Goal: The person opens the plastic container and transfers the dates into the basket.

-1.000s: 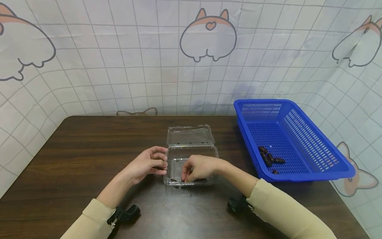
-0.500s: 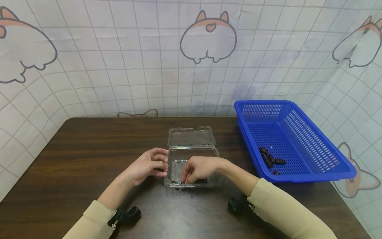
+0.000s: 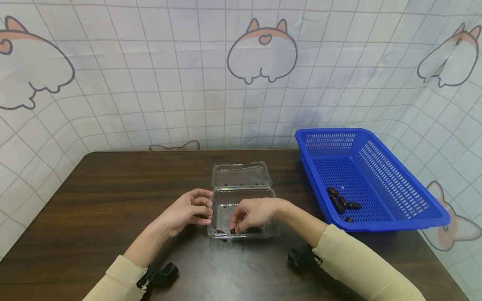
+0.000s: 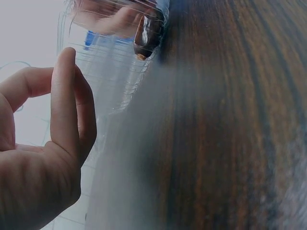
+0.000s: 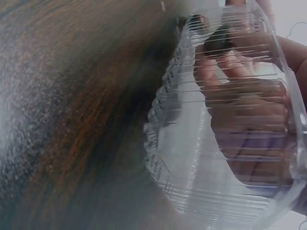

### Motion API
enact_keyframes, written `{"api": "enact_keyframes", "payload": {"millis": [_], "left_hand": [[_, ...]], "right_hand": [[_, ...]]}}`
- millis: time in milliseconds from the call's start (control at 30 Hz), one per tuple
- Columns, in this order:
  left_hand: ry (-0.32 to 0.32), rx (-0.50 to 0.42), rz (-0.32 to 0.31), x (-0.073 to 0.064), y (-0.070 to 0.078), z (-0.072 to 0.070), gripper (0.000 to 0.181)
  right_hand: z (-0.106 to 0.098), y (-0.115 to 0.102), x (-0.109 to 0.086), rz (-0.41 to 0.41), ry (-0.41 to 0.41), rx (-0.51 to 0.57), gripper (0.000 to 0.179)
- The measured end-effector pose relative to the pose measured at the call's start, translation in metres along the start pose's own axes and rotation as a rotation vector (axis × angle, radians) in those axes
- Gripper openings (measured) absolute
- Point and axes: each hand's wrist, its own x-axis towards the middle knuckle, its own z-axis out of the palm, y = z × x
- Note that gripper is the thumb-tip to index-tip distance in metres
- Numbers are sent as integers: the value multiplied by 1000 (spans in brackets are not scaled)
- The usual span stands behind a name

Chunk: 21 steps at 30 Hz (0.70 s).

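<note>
A clear plastic clamshell box (image 3: pixel 242 194) stands on the table with its lid (image 3: pixel 241 175) folded back. My left hand (image 3: pixel 188 211) rests its fingertips against the box's left wall. Its fingers (image 4: pixel 64 98) are loosely bent and hold nothing. Inside the box, near the front wall, my right hand (image 3: pixel 257 214) pinches a dark brown date (image 5: pixel 218 42), seen through the plastic in the right wrist view. Another date (image 4: pixel 149 33) lies in the box's front left corner. The right hand hides part of the box floor.
A blue plastic basket (image 3: pixel 391 225) stands at the right of the dark wooden table (image 3: pixel 113 188). Several dates (image 3: pixel 339 200) lie in its near left part. A patterned white sheet (image 3: pixel 169 83) hangs behind the table.
The head view has tilted up slightly, so everything sits a little lower. My right fingertips have lifted slightly, and a dark date shows at them. The left hand stays against the box.
</note>
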Motion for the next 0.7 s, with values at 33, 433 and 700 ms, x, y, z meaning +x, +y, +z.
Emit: {"api": "enact_keyframes", "payload": {"millis": [33, 433, 700], "left_hand": [[0, 0, 0, 0, 0, 0, 54], [-1, -7, -4, 0, 0, 1, 56], [-11, -5, -3, 0, 0, 0, 58]], "right_hand": [[0, 0, -1, 1, 6, 3, 11], [-4, -4, -11, 25, 102, 86, 10], [-5, -6, -16, 13, 180, 134, 11]]}}
